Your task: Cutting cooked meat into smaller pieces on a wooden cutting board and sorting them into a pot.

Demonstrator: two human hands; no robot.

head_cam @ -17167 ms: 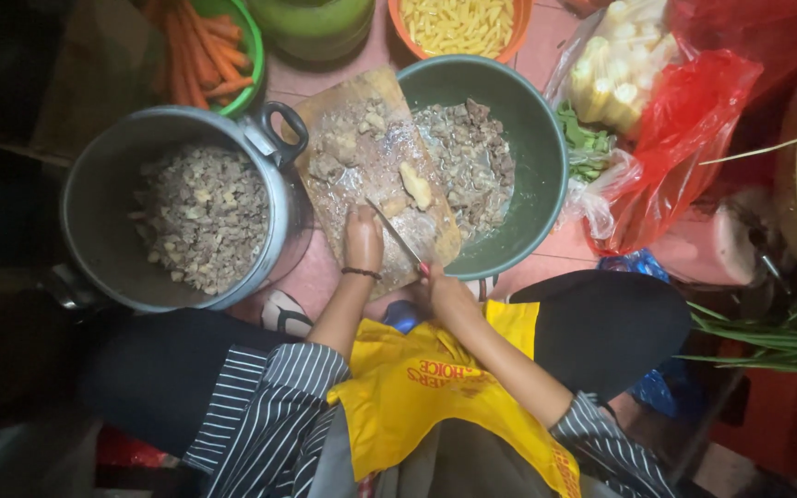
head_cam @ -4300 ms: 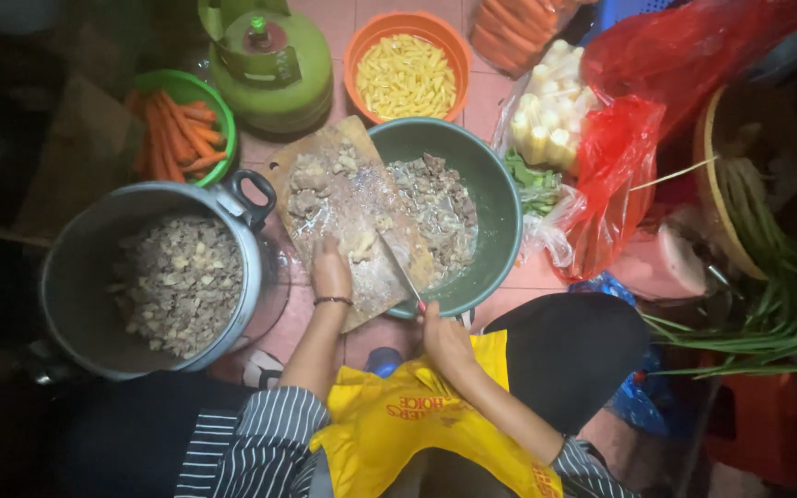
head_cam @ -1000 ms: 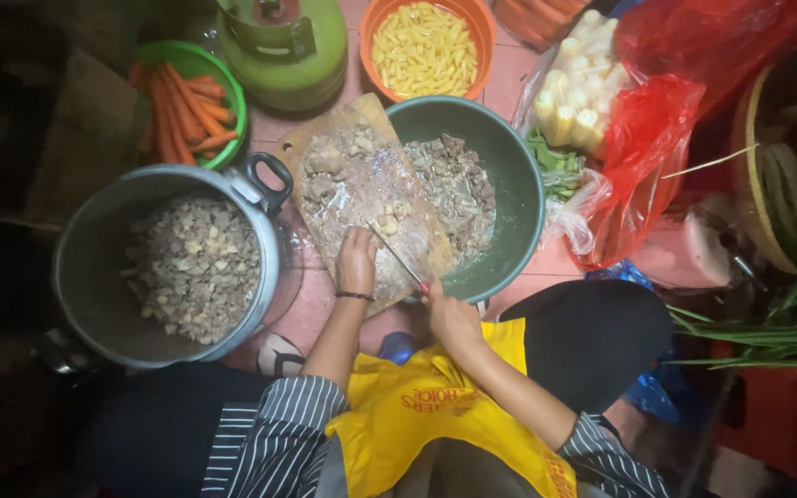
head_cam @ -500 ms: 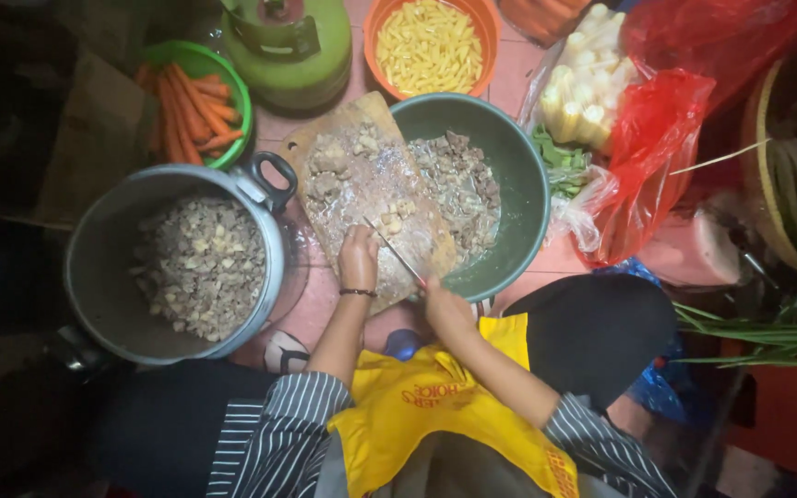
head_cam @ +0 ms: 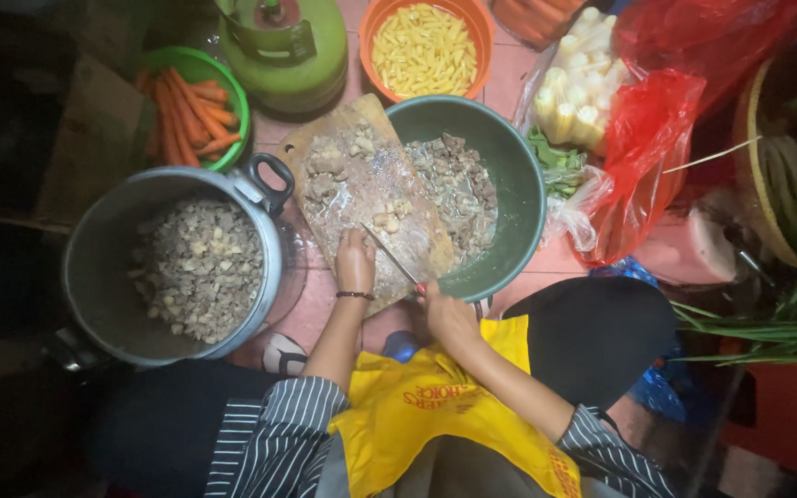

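While the left hand rests flat on the wooden cutting board, its fingers together and pressing down beside pale meat pieces, the right hand has its fingers clamped on the handle of a knife. From that grip the blade angles toward 11 o'clock across the board. At 3 o'clock of the board sits a green basin holding uncut meat; at 9 o'clock stands a grey pot filled with diced meat. Further out are a bowl of carrots at 10 o'clock and an orange bowl of yellow strips at 12 o'clock. By appearance the meat is soft, wet and slippery, so it is best pinned from above near the cut; the knife is stiff and light.
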